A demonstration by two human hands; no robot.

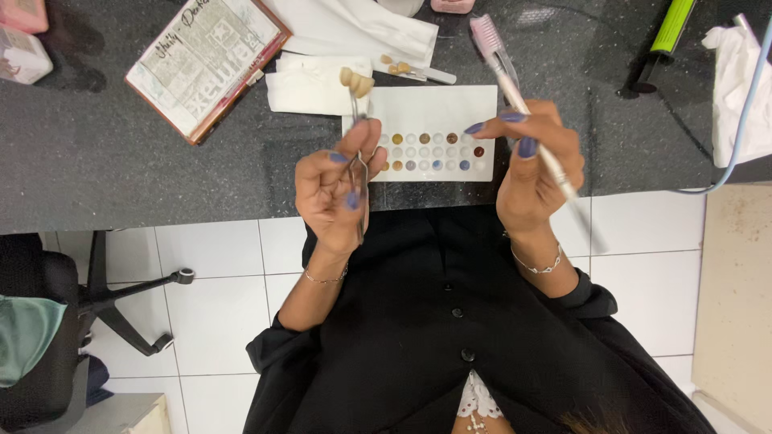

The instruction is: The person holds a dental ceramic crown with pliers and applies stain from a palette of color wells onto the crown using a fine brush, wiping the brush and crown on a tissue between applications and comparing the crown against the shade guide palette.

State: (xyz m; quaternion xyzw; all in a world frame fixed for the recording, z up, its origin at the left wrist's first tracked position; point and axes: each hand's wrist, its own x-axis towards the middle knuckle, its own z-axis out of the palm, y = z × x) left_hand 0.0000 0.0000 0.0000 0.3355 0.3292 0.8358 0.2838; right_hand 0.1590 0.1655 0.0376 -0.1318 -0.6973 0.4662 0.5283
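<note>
dark speckled worktop (pixel 121 161) over white floor tiles, office chair (pixel 48 321) at the left edge. person in black sits at it, both hands raised above the lap.

left hand (pixel 334 189): fingers pinching metal tweezers (pixel 356 173), which grip a small tooth piece (pixel 356 81), cream-tan, held up over the worktop, just above the palette edge. right hand (pixel 531 173): fingers pinched round a thin brush (pixel 515 96), pink capped end pointing away, working tip hidden or blurred below the hand.

progress, judged only: piece looks already tinted tan, brush is off it, not touching, so staining seems mid-way; cannot tell how much coat is left to do. a second piece on a stick (pixel 414 72) lies on the towels, state unclear.

containers: white palette (pixel 426 100) flat on the worktop between the hands, three rows of small round wells (pixel 430 151). some hold colour — browns, ochre, a red-brown, blue-grey — many look pale or bare. no spills seen.

rest: white towels (pixel 322 80) behind the palette, notebook (pixel 205 60) at the left, green tool (pixel 667 32) and crumpled tissue (pixel 736 80) at the right.
</note>
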